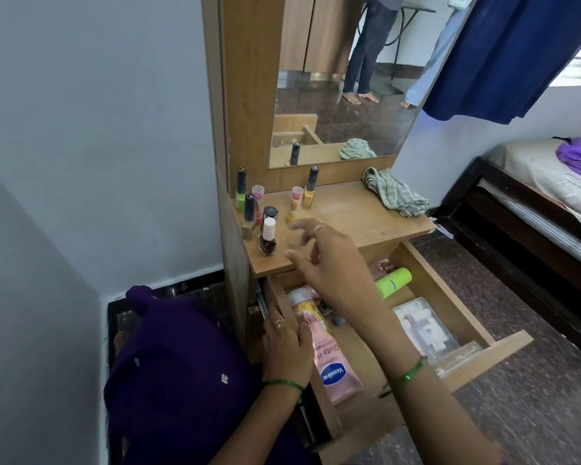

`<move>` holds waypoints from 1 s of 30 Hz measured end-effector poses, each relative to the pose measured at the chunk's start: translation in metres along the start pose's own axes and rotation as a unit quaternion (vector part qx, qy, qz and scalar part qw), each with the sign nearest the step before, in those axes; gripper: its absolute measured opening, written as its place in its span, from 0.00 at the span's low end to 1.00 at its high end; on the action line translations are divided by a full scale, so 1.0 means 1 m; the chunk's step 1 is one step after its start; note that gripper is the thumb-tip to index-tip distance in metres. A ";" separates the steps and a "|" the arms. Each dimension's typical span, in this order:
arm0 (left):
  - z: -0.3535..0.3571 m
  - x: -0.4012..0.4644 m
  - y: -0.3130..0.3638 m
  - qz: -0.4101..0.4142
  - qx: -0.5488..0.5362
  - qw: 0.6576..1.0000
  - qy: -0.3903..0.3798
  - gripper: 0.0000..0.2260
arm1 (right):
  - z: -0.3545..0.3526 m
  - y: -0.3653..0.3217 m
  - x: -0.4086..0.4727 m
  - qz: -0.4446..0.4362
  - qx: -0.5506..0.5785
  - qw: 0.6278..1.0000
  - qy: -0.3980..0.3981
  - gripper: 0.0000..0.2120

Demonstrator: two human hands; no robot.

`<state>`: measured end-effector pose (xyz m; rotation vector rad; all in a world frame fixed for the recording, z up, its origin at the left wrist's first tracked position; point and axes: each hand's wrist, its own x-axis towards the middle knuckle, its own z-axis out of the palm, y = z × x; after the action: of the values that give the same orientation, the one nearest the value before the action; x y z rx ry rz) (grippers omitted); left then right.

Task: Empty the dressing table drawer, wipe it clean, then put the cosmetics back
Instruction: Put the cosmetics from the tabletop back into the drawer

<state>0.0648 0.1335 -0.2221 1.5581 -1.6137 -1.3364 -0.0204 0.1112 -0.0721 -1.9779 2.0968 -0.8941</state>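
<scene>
head view: the drawer [457, 293] of the dressing table [366, 216] stood pulled out, and every position below is given relative to it. the left hand [287, 347] lay on the drawer's left wall, fingers wrapped over the rim, gripping it. the right hand [329, 260] hovered above the drawer's back edge, over the front of the tabletop, fingers spread and empty; its fingertips were blurred. inside the drawer lay a pink vaseline tube [331, 357] along the left wall, a green tube [393, 282] near the back, and a clear box [426, 327] against the right wall. above and behind the drawer, on the tabletop, nail polish bottles [267, 238] stood upright at the left, and a crumpled striped cloth [394, 193] lay at the right.
</scene>
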 end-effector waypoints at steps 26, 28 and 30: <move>-0.002 -0.002 0.002 -0.004 0.001 1.000 -0.006 0.33 | -0.002 0.030 0.061 0.051 -0.065 0.996 0.036 0.06; -0.004 -0.002 0.004 0.005 0.009 1.000 -0.005 0.29 | -0.018 0.035 0.050 0.065 -0.049 0.996 0.047 0.05; -0.004 0.000 0.003 0.009 0.011 1.000 -0.004 0.27 | -0.038 0.040 0.033 0.075 -0.035 0.996 0.038 0.07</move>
<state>0.0672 0.1323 -0.2177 1.5489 -1.6483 -1.3220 -0.0776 0.0916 -0.0511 -1.8140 2.3142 -0.8937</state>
